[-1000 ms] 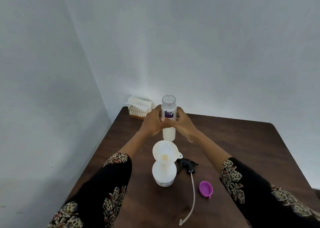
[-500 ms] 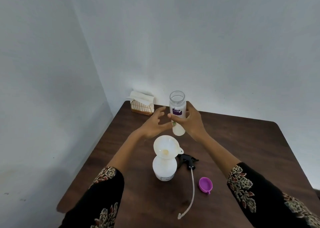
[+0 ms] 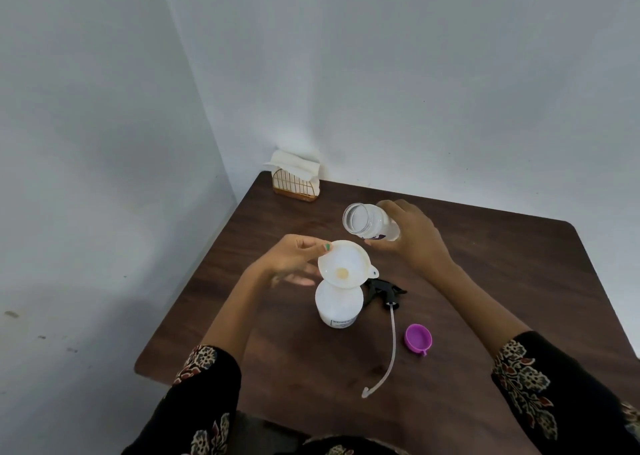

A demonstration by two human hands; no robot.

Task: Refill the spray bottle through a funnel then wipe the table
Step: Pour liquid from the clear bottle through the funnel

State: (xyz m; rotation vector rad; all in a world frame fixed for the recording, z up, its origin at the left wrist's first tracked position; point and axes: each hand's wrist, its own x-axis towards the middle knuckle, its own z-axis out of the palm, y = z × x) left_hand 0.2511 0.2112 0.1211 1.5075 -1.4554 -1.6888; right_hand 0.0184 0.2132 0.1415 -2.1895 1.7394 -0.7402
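A white spray bottle (image 3: 338, 305) stands uncapped on the brown table (image 3: 502, 281), with a white funnel (image 3: 345, 264) seated in its neck. My left hand (image 3: 294, 257) pinches the funnel's left rim. My right hand (image 3: 414, 236) holds a clear refill bottle (image 3: 369, 222) with a purple label, tilted so its open mouth faces the funnel from above and behind. No liquid is seen flowing. The black spray head (image 3: 382, 290) with its long dip tube (image 3: 390, 347) lies on the table to the right of the spray bottle.
A purple cap (image 3: 418, 338) lies on the table at the right of the tube. A gold wire holder with white napkins (image 3: 296, 177) stands in the far left corner against the wall. Walls close the table's left and far sides.
My right hand has tilted the refill bottle from upright toward the funnel. My left hand let go of the bottle and came down onto the funnel's rim.
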